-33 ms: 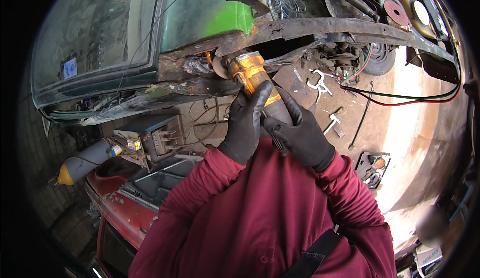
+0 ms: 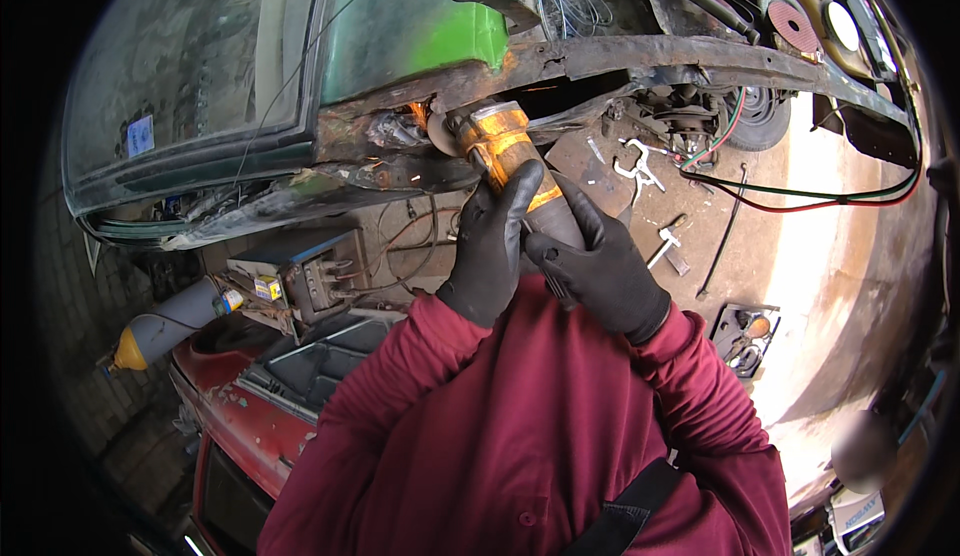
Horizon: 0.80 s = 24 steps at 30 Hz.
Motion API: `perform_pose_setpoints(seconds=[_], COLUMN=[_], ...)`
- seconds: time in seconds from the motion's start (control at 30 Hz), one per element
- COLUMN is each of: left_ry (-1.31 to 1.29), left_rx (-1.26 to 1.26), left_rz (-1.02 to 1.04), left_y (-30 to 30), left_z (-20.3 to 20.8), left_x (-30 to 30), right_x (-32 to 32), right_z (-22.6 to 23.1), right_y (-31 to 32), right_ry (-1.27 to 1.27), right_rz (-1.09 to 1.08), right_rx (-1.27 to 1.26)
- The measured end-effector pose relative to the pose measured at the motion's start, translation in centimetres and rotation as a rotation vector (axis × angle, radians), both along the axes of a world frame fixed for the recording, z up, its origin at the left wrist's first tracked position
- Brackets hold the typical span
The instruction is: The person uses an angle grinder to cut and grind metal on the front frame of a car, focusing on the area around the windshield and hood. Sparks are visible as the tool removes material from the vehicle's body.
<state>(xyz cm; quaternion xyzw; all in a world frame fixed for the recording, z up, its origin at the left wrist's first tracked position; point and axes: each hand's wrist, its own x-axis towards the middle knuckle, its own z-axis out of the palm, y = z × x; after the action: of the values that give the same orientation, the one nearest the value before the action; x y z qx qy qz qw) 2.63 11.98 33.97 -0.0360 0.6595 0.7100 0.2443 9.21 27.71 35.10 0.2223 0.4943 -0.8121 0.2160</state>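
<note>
Lengthwise, grinder seemingly points up-left.

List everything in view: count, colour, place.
Grinder: 1, yellow and grey, in both hands
Disc: 1, grey, on grinder's head
Sparks: several, orange, beside disc
Vehicle: 1, partly green, along top
Wires: many, greyish, top middle
Wheel: 1, dark, upper right
Hoses: 2, red and green, right
Clamp: 1, silvery, floor right
Hammer-like tool: 1, silvery, below clamp
Rod: 1, dark, floor right
Tray: 1, dark, below rod
Machine: 1, blue-topped, left of hands
Cylinder: 1, grey and yellow, far left
Car: 1, red, lower left
Sleeves: 2, maroon, bottom
Left hand: 1, black-gloved, on grinder
Right hand: 1, black-gloved, on grinder
</note>
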Motion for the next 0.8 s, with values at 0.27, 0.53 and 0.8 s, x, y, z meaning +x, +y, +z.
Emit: perform_pose_setpoints(seconds=[0.27, 0.53, 0.8], left_ry=[0.380, -0.022, 0.123], left_rx=[-0.062, 0.012, -0.108], left_rz=[-0.101, 0.015, -0.042], left_y=[-0.2, 0.2, 0.4], left_z=[-3.5, -0.5, -0.1], left_x=[0.0, 0.1, 0.2], right_x=[-0.2, -0.1, -0.2], right_z=[-1.3, 0.0, -0.2], right_y=[-0.3, 0.4, 0.5], right_ry=[0.271, 0.091, 0.022], right_rz=[0.051, 0.045, 0.102], right_rx=[0.517, 0.145, 0.219])
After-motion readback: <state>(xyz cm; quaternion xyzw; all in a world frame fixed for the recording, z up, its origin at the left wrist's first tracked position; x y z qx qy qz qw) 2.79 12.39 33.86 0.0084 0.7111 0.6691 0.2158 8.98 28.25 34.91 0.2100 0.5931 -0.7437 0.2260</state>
